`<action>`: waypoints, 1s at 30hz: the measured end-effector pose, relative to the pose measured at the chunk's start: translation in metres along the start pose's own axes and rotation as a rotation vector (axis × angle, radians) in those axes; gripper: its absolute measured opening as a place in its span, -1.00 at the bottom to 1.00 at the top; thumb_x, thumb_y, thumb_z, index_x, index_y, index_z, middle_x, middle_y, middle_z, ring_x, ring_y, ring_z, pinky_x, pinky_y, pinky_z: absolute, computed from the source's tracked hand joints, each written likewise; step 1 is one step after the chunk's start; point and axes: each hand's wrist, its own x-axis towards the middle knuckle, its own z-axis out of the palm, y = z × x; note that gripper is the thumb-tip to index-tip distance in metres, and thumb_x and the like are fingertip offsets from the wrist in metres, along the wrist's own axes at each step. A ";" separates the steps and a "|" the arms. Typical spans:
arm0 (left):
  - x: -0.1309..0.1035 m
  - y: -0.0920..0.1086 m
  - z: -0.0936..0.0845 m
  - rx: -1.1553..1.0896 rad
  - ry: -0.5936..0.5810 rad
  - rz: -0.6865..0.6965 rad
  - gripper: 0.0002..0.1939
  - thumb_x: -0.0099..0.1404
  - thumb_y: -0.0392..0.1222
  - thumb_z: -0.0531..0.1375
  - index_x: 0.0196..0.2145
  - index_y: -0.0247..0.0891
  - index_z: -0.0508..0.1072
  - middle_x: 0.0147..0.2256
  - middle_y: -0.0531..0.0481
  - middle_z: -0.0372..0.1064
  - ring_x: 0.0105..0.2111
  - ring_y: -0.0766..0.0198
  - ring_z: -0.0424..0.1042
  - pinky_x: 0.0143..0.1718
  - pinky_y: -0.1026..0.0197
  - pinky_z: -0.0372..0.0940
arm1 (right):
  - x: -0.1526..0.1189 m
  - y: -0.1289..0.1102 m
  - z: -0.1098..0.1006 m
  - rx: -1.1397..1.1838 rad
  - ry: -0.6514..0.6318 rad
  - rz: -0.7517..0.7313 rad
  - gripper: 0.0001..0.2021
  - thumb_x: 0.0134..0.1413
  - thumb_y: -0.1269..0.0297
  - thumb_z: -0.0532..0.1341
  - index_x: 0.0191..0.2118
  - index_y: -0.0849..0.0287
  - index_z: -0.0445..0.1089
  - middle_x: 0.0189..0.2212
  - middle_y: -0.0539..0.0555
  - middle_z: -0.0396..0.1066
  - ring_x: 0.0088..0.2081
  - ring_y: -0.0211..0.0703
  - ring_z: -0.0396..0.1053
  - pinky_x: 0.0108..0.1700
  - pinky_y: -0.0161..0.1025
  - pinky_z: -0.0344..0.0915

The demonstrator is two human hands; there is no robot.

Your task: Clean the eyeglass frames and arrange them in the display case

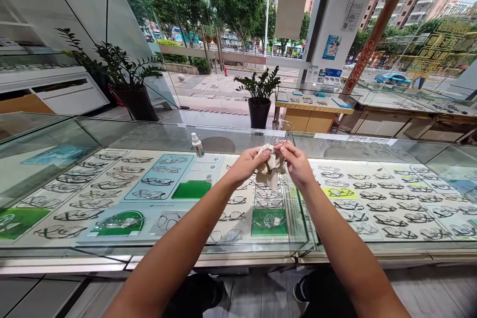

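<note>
Over the glass display case, my two hands are held close together. My left hand [249, 163] is closed on a crumpled beige cloth [267, 178], which hangs down below the fingers. My right hand [297, 161] pinches a thin wire-framed pair of eyeglasses [286, 125] right beside the cloth. Part of the glasses rises above my fingers; the rest is hidden by the hands and cloth. A small white spray bottle [197, 145] stands upright on the glass top, left of my hands.
Under the glass of the display case [223, 250] lie rows of eyeglasses [378, 207] and several green display cards [192, 189]. Beyond the case stand a potted plant [259, 109] and a wooden-front display table [313, 119]. A larger potted plant [136, 102] is at the left.
</note>
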 end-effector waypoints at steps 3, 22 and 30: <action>0.001 -0.003 0.000 -0.023 -0.025 0.001 -0.36 0.25 0.32 0.41 -0.03 -0.34 0.63 -0.35 -0.02 0.49 -0.37 0.31 0.34 -0.29 0.27 0.17 | -0.001 0.000 0.002 0.058 0.004 0.054 -0.71 0.08 -0.11 0.49 -0.22 -0.02 0.72 -0.04 0.09 0.49 0.12 0.06 0.39 0.22 -0.07 0.33; 0.003 -0.021 0.019 -0.104 0.081 0.092 -0.30 0.28 0.34 0.38 0.12 -0.30 0.60 -0.22 -0.10 0.60 -0.26 0.21 0.49 -0.20 0.22 0.33 | -0.005 0.006 0.013 0.156 0.052 0.135 -0.66 -0.02 -0.09 0.54 -0.20 0.00 0.73 -0.07 0.05 0.56 -0.01 -0.07 0.47 0.01 -0.22 0.45; -0.003 -0.011 0.025 -0.053 0.127 0.126 -0.29 0.23 0.26 0.46 0.15 -0.26 0.56 -0.18 -0.09 0.58 -0.25 0.23 0.49 -0.18 0.23 0.38 | -0.007 0.005 0.015 0.173 0.041 0.132 -0.71 -0.01 -0.03 0.55 -0.20 -0.02 0.74 -0.01 0.06 0.63 0.07 0.02 0.49 0.14 -0.11 0.44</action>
